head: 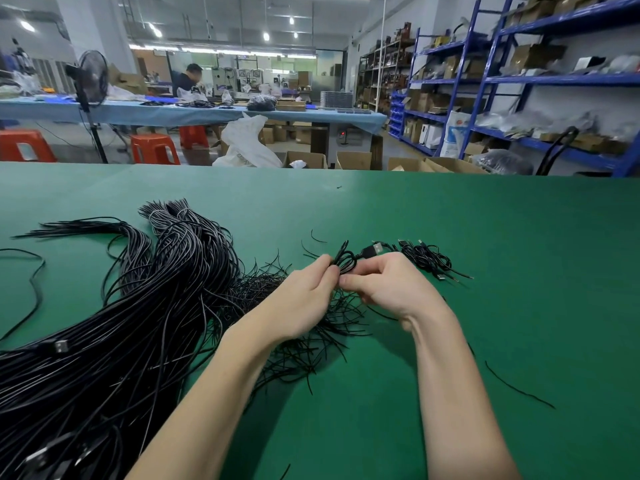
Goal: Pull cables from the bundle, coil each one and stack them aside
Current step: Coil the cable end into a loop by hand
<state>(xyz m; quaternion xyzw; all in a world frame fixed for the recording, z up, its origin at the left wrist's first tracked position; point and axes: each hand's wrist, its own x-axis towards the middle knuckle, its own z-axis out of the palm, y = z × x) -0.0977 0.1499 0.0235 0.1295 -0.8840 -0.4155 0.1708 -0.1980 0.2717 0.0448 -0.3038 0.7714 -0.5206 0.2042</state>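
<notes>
Left hand point(308, 289) and right hand point(384, 282) both pinch 1 small coil point(346, 263) mid-table point(519, 271); bundle point(121, 323) along left edge.

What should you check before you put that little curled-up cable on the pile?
1. Coil held by both hands, left hand and right hand: ok.
2. USB plug sticking out free of the coil: ok.
3. Coil tied so it won't spring open: cannot tell.
4. Stack of coiled cables within easy reach on the right: ok.
5. Bare green table beside the stack: ok.
6. Coil free of the loose ties underneath: cannot tell.
</notes>
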